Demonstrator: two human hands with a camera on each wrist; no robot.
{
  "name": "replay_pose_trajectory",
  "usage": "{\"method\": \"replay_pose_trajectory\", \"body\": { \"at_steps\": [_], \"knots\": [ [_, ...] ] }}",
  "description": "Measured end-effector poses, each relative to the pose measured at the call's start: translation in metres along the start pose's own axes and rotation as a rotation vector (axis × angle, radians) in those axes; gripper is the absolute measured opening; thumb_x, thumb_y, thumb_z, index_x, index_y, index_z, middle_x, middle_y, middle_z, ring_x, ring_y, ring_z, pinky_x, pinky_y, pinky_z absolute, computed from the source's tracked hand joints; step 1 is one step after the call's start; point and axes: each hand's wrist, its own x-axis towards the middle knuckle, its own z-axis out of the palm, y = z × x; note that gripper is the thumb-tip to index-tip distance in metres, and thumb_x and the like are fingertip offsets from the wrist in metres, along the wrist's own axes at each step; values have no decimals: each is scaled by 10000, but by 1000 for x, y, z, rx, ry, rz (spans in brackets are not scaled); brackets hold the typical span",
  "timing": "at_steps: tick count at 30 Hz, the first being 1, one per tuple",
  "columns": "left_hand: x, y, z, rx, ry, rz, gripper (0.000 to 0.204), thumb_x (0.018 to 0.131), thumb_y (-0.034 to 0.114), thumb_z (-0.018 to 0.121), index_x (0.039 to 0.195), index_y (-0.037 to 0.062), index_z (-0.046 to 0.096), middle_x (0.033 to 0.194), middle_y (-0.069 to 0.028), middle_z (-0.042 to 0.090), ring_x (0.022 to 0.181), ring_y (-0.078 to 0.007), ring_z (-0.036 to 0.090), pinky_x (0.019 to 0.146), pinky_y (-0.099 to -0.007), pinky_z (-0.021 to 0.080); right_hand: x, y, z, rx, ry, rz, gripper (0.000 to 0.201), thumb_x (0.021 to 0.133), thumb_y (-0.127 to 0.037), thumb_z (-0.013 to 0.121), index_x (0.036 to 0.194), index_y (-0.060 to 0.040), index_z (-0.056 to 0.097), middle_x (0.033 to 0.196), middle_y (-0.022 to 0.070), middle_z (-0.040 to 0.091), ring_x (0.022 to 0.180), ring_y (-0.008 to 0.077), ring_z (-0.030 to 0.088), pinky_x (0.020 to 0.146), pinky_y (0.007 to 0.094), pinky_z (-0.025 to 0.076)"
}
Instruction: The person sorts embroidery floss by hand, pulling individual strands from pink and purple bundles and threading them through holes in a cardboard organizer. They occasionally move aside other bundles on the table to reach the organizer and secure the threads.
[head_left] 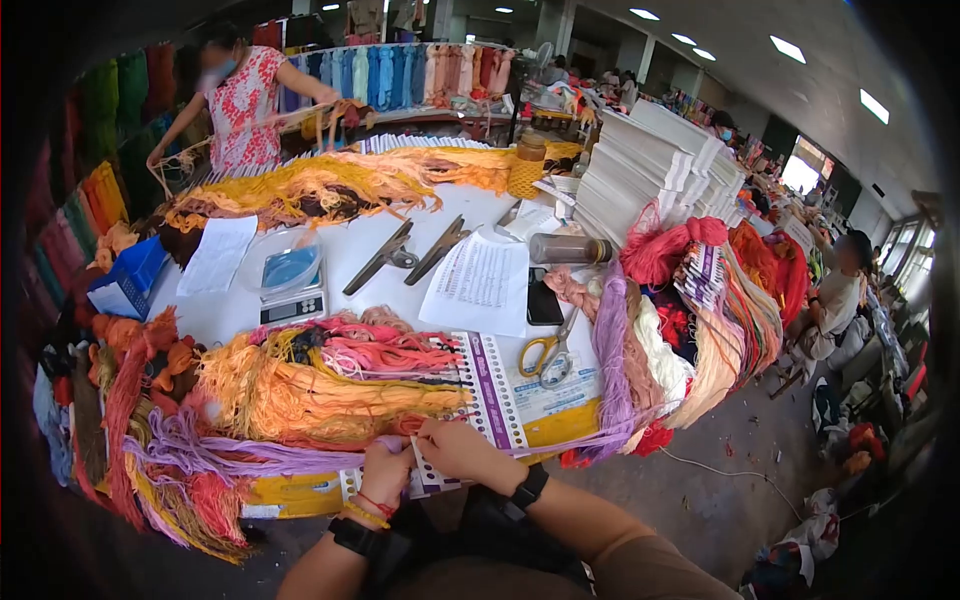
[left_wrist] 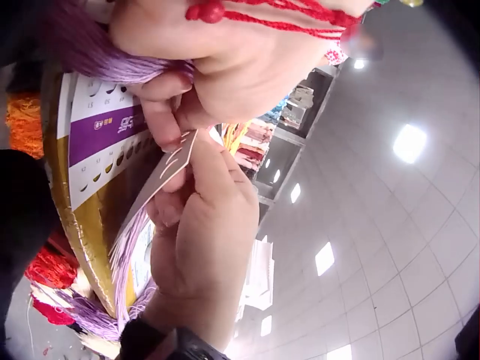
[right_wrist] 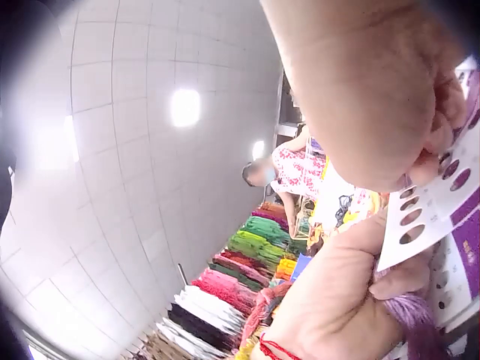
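Note:
A white and purple card with a row of holes (right_wrist: 420,217) is held at the table's front edge by both hands. My right hand (head_left: 455,450) pinches its edge; in the left wrist view the right hand (left_wrist: 206,232) has thumb and fingers on the card (left_wrist: 161,174), purple threads hanging below it. My left hand (head_left: 385,475) curls round a bunch of purple thread (right_wrist: 412,311) beside the card, its fingertips at the card's edge. More purple thread (head_left: 240,457) stretches left over the table. Similar punched cards (head_left: 490,390) lie just behind the hands.
Orange and pink thread bundles (head_left: 290,385) cover the front left. Scissors (head_left: 545,358), a phone (head_left: 544,303), a printed sheet (head_left: 478,283), a scale (head_left: 292,307) and two dark clips (head_left: 380,262) lie farther back. Stacked white cards (head_left: 640,165) and thread hanks (head_left: 735,330) stand right. A person (head_left: 245,110) works opposite.

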Motion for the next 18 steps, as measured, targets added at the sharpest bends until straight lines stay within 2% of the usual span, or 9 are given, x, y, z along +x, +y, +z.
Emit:
{"method": "replay_pose_trajectory", "body": {
  "at_steps": [4, 5, 7, 8, 11, 13, 14, 16, 18],
  "knots": [
    [3, 3, 1, 276, 5, 175, 178, 799, 106, 555, 704, -40, 593, 584, -63, 571, 507, -107, 551, 455, -232, 409, -4, -8, -13, 59, -57, 65, 248, 797, -240, 508, 925, -31, 542, 771, 195, 604, 721, 356, 590, 637, 418, 462],
    [7, -4, -4, 359, 21, 203, 150, 777, 111, 562, 720, -25, 591, 584, -107, 572, 522, -177, 570, 483, -276, 427, -5, -9, -16, 25, -78, 84, 273, 791, -254, 506, 928, -21, 544, 801, 206, 604, 764, 365, 586, 679, 430, 459],
    [8, -2, -10, 729, 150, 498, 136, 720, 128, 568, 710, -8, 571, 643, -212, 549, 639, -371, 558, 573, -394, 441, -5, -10, -21, -102, -168, 119, 318, 775, -286, 515, 940, -15, 542, 838, 208, 610, 813, 367, 586, 721, 437, 459],
    [7, 2, -15, 838, 177, 589, 141, 723, 137, 567, 698, -1, 573, 655, -212, 560, 649, -379, 555, 574, -400, 441, -5, -9, -23, -196, -234, 134, 339, 766, -304, 525, 948, -19, 539, 844, 199, 614, 818, 358, 591, 721, 433, 463],
    [9, 0, -46, 910, 239, 575, 138, 718, 130, 565, 710, -7, 583, 629, -208, 553, 625, -357, 565, 563, -387, 440, -2, 0, -20, -292, -348, 175, 349, 760, -335, 535, 953, -43, 542, 864, 178, 621, 831, 336, 597, 718, 425, 467],
    [11, -4, -68, 717, 220, 388, 125, 715, 92, 567, 759, -20, 596, 620, -142, 577, 581, -246, 572, 546, -322, 436, -1, 3, -19, -285, -357, 164, 346, 759, -342, 541, 951, -53, 544, 869, 166, 623, 834, 329, 597, 716, 427, 465],
    [9, -4, -72, 723, 228, 371, 125, 715, 92, 567, 759, -20, 596, 620, -142, 577, 581, -246, 572, 546, -322, 436, -1, 5, -18, -287, -350, 160, 343, 758, -349, 547, 949, -63, 546, 873, 155, 624, 838, 322, 598, 714, 429, 463],
    [5, -2, -75, 386, 54, 226, 138, 720, 56, 570, 817, -37, 602, 667, -54, 582, 605, -113, 531, 548, -245, 415, 0, 13, -15, -260, -351, 134, 331, 757, -357, 558, 939, -81, 548, 863, 134, 626, 828, 315, 597, 708, 417, 459],
    [0, 5, -77, 380, -4, 184, 159, 726, 38, 577, 862, -41, 604, 724, -12, 573, 643, -59, 499, 561, -208, 402, 2, 18, -15, -230, -361, 129, 318, 755, -360, 569, 924, -91, 549, 847, 126, 625, 817, 305, 596, 701, 401, 455]
  ]
}}
